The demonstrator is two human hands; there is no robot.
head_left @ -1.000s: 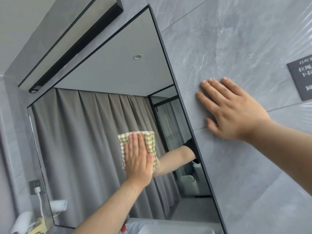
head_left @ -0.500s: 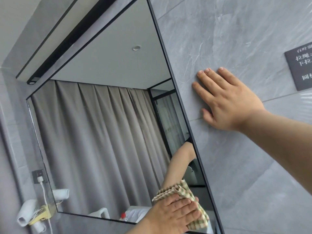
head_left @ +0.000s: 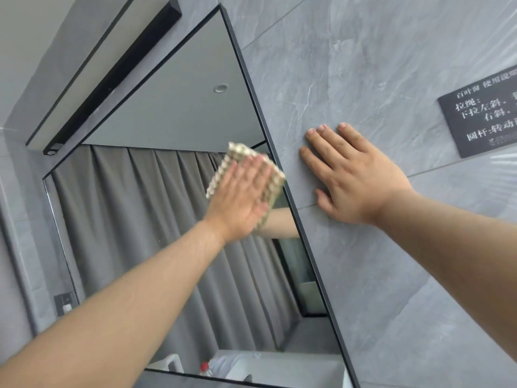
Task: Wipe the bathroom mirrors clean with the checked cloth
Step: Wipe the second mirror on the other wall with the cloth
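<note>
A large black-framed mirror [head_left: 145,247] hangs on the grey wall and reflects grey curtains and a ceiling. My left hand [head_left: 240,197] lies flat, fingers straight, pressing the green-and-beige checked cloth [head_left: 275,180] against the glass close to the mirror's right edge, in its upper part. The hand is motion-blurred and covers most of the cloth. My right hand [head_left: 352,177] rests flat with spread fingers on the grey marbled wall tile [head_left: 363,65], just right of the mirror frame.
A dark sign [head_left: 486,119] with white characters is fixed to the wall at the far right. A black ceiling track [head_left: 112,77] runs above the mirror. A wall socket [head_left: 65,302] sits left of the mirror. Reflected items show at the mirror's bottom.
My left hand has swept the cloth from the mirror's bottom right corner up to its upper right edge. My right hand stays planted on the wall tile.
</note>
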